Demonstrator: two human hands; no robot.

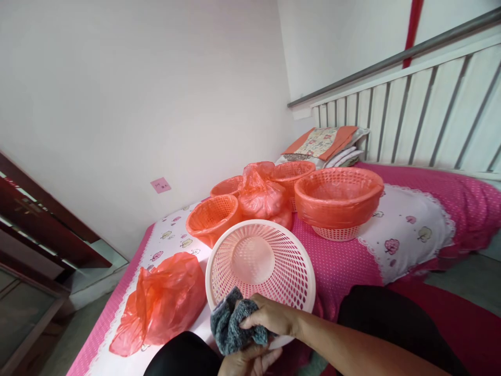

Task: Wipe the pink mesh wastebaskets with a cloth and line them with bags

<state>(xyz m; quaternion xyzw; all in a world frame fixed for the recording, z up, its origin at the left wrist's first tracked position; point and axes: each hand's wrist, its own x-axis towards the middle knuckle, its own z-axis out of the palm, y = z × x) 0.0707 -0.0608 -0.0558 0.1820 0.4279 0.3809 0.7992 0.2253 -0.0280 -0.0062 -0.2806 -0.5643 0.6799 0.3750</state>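
A pale pink plastic basket (256, 257) with perforated walls stands tilted in front of me, its opening towards me. At its near rim my right hand (274, 316) grips a bunched dark grey cloth (230, 324), with the thumb pressed on top. My left hand (246, 360) is at the bottom edge, below the cloth and close against it. Its fingers curl, and part of its grip is hidden, though it appears to hold the lower cloth. Left of the basket lies a crumpled orange-red plastic bag (168, 297).
Behind are several baskets lined with orange bags, including a large one (338, 201) and a smaller one (214, 216). A knotted bag (260, 193) sits among them. Folded bedding (323, 143) lies at the back on the pink bed cover (329, 256). A white slatted headboard (415, 109) borders the right.
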